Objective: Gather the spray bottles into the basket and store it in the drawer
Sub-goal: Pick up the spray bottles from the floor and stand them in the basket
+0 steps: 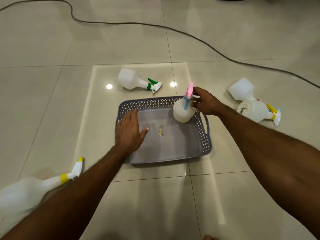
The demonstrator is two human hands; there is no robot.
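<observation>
Right hand (pixel 206 103) pinches upright pink-trigger spray bottle (pixel 183 111) in basket (pixel 204 135) corner, left hand (pixel 129 132) flat, holding nothing; bottle may topple once released.

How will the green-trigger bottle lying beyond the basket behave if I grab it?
The green-trigger bottle looks empty and translucent, so probably light. Its flat-sided body suggests it won't roll. The smooth plastic may be slippery; the narrow neck looks the surer hold.

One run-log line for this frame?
right hand: at pink-topped bottle, upright in basket | left hand: open over basket | other bottles: on floor
</observation>
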